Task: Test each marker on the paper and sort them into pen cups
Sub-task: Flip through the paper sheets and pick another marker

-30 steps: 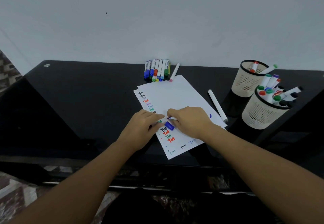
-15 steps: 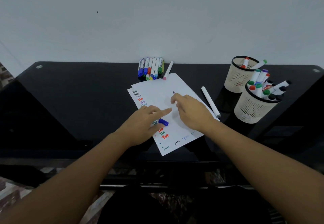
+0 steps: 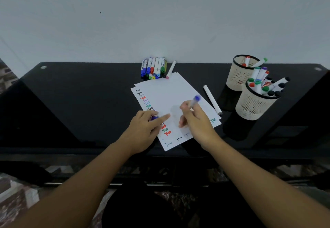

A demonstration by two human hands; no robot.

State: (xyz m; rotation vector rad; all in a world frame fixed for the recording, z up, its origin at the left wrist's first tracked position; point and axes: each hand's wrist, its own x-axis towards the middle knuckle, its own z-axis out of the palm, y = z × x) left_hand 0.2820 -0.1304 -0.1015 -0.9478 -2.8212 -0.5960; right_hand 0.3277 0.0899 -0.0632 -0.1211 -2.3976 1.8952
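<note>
Right hand: the right hand (image 3: 194, 118) is curled round a blue marker (image 3: 194, 101), which is gripped low on the barrel and held over the paper; its blue end points up and away, blurred. Whether the tip touches the sheet cannot be told.
Left hand: the left hand (image 3: 144, 127) rests on the paper (image 3: 171, 93) with the forefinger stretched out flat, while a small blue cap (image 3: 154, 118) is tucked under the other fingers.
Marker handling: the marker is judged light, stiff and smooth, a slim plastic cylinder likely to roll if laid down. A hold near the writing end is judged best for marking, and mid-barrel for dropping into a cup.
Cap: judged small, hard and easily lost; a firm push should be needed to seat it.
Paper: thin, limp white sheets are fanned loosely on the table, with coloured test words down the left edge. They are judged apt to slide on the glossy top unless pressed down.
Untested markers: a row of markers (image 3: 154, 67) lies side by side at the far edge, with a pink-tipped marker (image 3: 170, 69) just beside it.
Loose marker: a white marker (image 3: 212, 99) lies right of the paper.
Pen cups: a near cup (image 3: 250, 106) and a far cup (image 3: 235, 77), both cream mesh with dark rims, stand at the right and are judged light and tippable. Capped markers stand in both.
Table: the table (image 3: 80, 93) is black, glossy and reflective.
</note>
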